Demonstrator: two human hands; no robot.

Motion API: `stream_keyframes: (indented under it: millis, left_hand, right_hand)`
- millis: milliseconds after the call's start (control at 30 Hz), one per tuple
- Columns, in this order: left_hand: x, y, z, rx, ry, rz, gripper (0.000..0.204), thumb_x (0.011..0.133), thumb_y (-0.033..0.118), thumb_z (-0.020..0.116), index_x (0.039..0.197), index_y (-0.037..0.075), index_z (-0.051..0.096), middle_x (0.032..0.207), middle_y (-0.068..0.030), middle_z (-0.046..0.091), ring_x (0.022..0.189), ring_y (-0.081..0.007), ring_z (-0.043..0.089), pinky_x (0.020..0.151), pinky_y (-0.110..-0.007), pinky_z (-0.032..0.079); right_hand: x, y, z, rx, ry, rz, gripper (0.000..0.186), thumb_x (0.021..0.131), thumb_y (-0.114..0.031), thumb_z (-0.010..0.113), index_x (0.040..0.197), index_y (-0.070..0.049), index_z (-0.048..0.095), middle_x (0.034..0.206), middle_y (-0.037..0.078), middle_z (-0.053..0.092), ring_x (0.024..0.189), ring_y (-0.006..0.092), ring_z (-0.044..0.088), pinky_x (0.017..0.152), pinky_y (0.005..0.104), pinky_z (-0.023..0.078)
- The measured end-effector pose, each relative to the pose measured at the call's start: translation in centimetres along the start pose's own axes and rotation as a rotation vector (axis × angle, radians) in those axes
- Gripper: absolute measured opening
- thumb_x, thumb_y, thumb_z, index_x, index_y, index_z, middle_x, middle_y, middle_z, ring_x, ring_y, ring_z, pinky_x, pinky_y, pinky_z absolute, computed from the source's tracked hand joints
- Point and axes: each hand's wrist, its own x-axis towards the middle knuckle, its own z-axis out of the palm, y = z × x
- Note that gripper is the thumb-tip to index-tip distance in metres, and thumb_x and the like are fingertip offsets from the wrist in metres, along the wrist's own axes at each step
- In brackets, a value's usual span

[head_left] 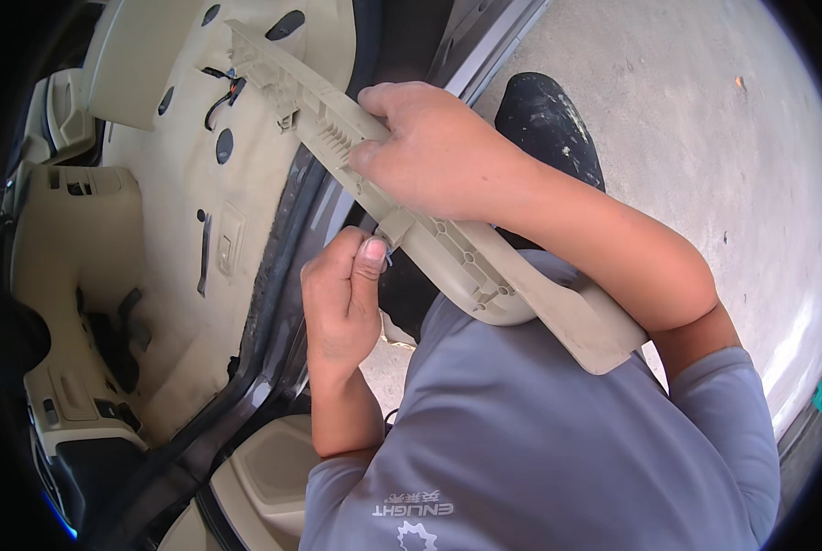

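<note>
A long beige plastic trim piece [480,271], ribbed and studded underneath, lies diagonally in front of my body, its far end over the car's interior. My right hand [429,147] is closed on the upper middle of it, with the thumb against the ribbed underside. My left hand [347,294] is closed lower down at the trim's left side, thumb and fingers pinching a small light blue piece [388,255] at a tab. That piece is mostly hidden by the thumb.
The open car's beige floor [172,275], with oval cutouts and a dark wire connector [232,92], is at left beside a metal sill [328,207]. A beige door panel [264,468] is at lower left. My dark, paint-spotted leg [544,124] is over pale concrete [732,138].
</note>
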Motion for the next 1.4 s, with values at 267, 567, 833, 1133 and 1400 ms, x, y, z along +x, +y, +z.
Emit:
stream_keyframes:
  millis: [267,567,833,1133,1400]
  left_hand:
    - [1.1,-0.5,-0.9,0.398,-0.032,0.265,0.024,0.099,0.017,0.067,0.086,0.000,0.056,0.077,-0.0176,0.057,0.066,-0.0408,0.055,0.060,-0.044,0.046]
    - [1.1,-2.2,-0.7,0.497,-0.005,0.451,0.023,0.086,0.013,0.078,0.084,0.003,0.058,0.075,-0.0139,0.056,0.065,-0.0370,0.059,0.056,-0.044,0.047]
    - [0.4,-1.8,-0.4,0.660,0.012,0.440,0.025,0.086,0.015,0.079,0.082,0.004,0.056,0.072,-0.0131,0.053,0.063,-0.0363,0.058,0.054,-0.044,0.048]
    - [0.5,-2.4,0.3,0.693,0.088,0.486,0.029,0.087,0.017,0.078,0.080,0.005,0.053,0.073,-0.0118,0.052,0.060,-0.0341,0.056,0.052,-0.044,0.045]
    - [1.3,-5.3,1.1,0.641,0.140,0.533,0.029,0.086,0.015,0.080,0.080,0.004,0.055,0.071,-0.0109,0.049,0.059,-0.0320,0.053,0.051,-0.042,0.044]
  right_hand:
    - [0.4,-0.4,0.5,0.054,-0.066,0.064,0.027,0.084,-0.014,0.059,0.096,0.008,0.068,0.107,0.028,0.069,0.101,0.0428,0.069,0.088,0.0450,0.056]
    - [0.5,0.6,1.8,0.115,0.011,0.045,0.030,0.086,-0.015,0.060,0.103,0.009,0.067,0.110,0.028,0.069,0.105,0.0441,0.068,0.092,0.0465,0.055]
    - [0.4,0.7,1.9,0.077,-0.050,0.037,0.043,0.092,-0.018,0.061,0.124,0.011,0.062,0.095,0.027,0.070,0.092,0.0415,0.070,0.087,0.0454,0.054]
    - [0.0,1.3,2.1,0.091,-0.015,-0.024,0.034,0.093,-0.016,0.060,0.116,0.010,0.062,0.092,0.026,0.068,0.088,0.0413,0.069,0.084,0.0459,0.053]
    - [0.2,1.1,2.3,0.080,-0.016,0.014,0.024,0.092,-0.012,0.060,0.107,0.007,0.061,0.088,0.024,0.065,0.082,0.0377,0.067,0.080,0.0455,0.051]
